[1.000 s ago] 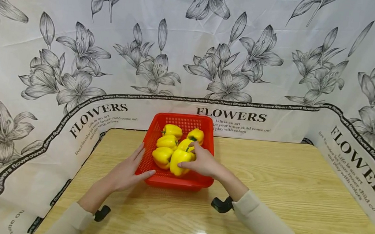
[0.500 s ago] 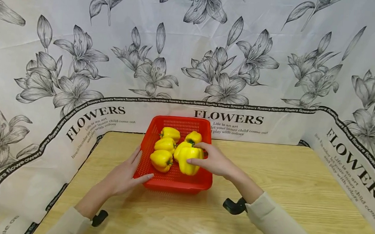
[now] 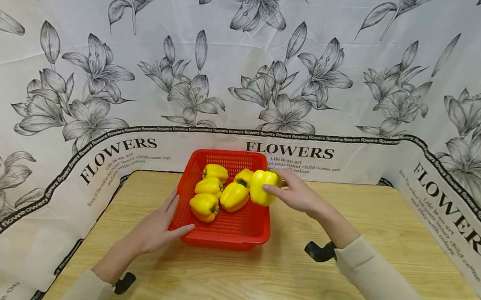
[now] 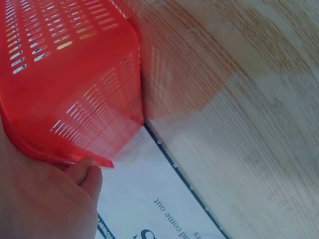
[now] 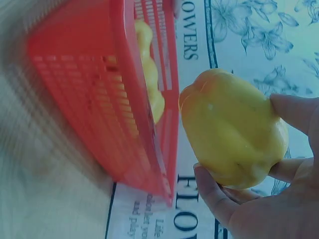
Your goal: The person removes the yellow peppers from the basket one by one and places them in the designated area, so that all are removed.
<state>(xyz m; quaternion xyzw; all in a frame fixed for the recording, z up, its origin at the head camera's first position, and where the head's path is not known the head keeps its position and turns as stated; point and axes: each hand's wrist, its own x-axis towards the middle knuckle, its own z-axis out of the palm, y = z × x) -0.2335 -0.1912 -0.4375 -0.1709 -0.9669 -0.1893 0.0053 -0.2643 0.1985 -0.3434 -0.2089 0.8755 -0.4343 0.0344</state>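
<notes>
A yellow bell pepper (image 3: 265, 187) is gripped by my right hand (image 3: 298, 192), thumb on the near side and fingers behind. It is raised over the right rim of a red plastic basket (image 3: 233, 239). In the right wrist view the pepper (image 5: 232, 129) is tilted beside the basket wall (image 5: 89, 99). My left hand (image 3: 154, 228) rests on the basket's near left corner, fingers straight along the left side, thumb over the near rim. Several yellow bell peppers (image 3: 234, 197) lie inside the basket. In the left wrist view the left fingers (image 4: 90, 181) touch the rim.
The basket stands on a light wood table (image 3: 342, 252) towards the back edge. A white cloth with black flower prints (image 3: 245, 89) hangs behind and along the sides. Dark wrist mounts (image 3: 319, 251) stick out below both forearms.
My right hand has lifted the bell pepper from the basket's near right part and moved it up and right, over the rim. The left hand has kept its place on the basket.
</notes>
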